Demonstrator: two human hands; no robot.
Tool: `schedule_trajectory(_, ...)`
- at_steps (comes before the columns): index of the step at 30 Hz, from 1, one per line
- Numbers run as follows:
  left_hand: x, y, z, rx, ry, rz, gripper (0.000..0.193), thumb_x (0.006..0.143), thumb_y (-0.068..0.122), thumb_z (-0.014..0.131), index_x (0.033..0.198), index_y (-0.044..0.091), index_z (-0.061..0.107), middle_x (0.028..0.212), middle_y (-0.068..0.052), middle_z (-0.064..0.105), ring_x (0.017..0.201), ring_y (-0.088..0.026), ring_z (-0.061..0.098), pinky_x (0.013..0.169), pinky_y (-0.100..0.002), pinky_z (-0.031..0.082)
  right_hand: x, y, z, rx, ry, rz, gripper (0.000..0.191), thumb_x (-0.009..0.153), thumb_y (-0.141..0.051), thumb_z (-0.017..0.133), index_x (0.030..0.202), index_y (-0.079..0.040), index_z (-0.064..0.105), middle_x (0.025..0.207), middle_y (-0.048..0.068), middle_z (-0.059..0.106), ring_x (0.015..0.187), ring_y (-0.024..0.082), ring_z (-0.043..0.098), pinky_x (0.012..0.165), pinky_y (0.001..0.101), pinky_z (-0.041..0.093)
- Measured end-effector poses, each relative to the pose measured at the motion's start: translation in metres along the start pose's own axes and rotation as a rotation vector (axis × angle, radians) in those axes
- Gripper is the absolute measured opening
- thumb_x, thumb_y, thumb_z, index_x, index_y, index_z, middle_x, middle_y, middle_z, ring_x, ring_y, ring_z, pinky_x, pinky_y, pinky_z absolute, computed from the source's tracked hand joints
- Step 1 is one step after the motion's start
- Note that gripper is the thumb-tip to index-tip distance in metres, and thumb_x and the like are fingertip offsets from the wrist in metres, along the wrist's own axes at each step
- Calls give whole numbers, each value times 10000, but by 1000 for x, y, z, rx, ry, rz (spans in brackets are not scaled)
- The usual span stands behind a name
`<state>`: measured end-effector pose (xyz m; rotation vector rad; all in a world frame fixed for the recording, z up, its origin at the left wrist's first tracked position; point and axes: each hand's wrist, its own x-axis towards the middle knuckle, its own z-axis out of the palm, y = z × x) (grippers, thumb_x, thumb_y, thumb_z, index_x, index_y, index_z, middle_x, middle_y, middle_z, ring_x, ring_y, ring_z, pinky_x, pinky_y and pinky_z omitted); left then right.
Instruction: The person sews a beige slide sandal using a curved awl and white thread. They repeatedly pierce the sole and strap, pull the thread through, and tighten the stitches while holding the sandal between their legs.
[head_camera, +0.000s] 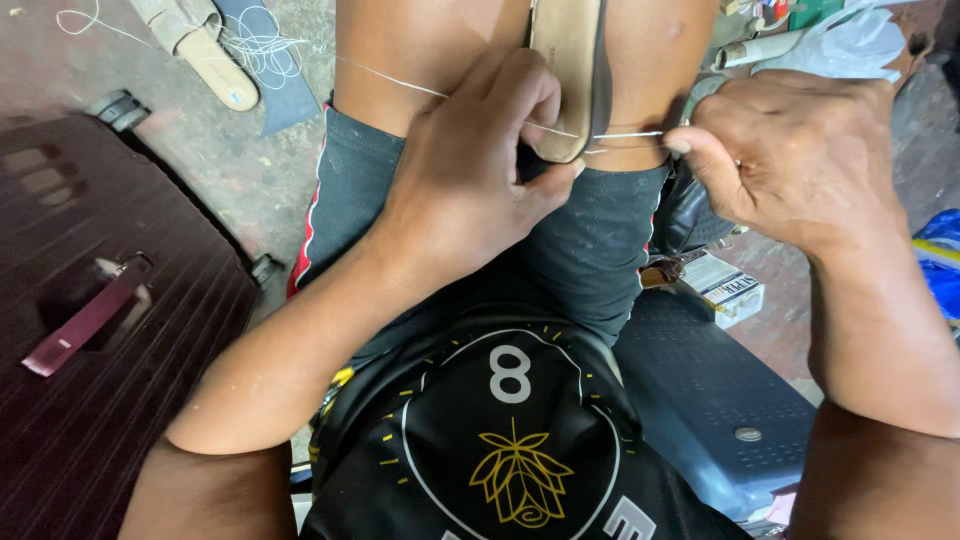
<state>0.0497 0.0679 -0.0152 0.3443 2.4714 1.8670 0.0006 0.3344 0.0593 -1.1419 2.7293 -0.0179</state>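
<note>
He's in the middle of a stitch, by the look of it: the tan sandal (568, 70) is clamped sole-up between his bare knees, heel end toward him, and a pale thread (628, 134) runs taut from its near edge out to the right. The left hand (470, 170) is curled close around the heel end, fingers bent in and thumb pressed near the sole's edge, steadying it; the thread passes under those fingers and carries on as a thin line up to the far left across his thigh. The right hand (795, 155) is closed almost to a fist, thumb and forefinger pinched on the thread just right of the sandal, drawing it tight.

I'd judge the next move calls for snugging this stitch down without cutting into the sole edge, then finding the next hole, so the left grip must not slip.

A second sandal (195, 45) lies on the floor far left beside loose thread, a dark red suitcase (90, 330) sits near left, and a blue plastic stool (710, 400) near right.
</note>
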Motion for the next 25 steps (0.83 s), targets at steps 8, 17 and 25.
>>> schedule_trajectory(8,-12,2,4,-40,89,-10,574,846,7,879,1230,101,462,1281,-71,492,760,-166,716,668,-261,617,-7,8,3,10,-57,78,401,1092,-364,657,800,-92,620,703,73,582,715,271,644,654,386,481)
schedule_trajectory(17,-5,50,-20,160,-47,-80,590,799,141,906,1229,63,510,1306,-111,514,739,-229,686,654,-349,582,-6,0,-5,137,36,37,358,1013,-297,750,778,-57,624,742,80,598,722,298,639,624,404,474)
schedule_trajectory(25,13,73,-10,312,-26,155,473,899,136,873,1248,93,556,1269,-51,524,1047,-219,691,800,-355,574,9,-9,-16,148,127,-19,312,936,-268,790,744,-54,668,714,69,622,645,277,632,549,390,464)
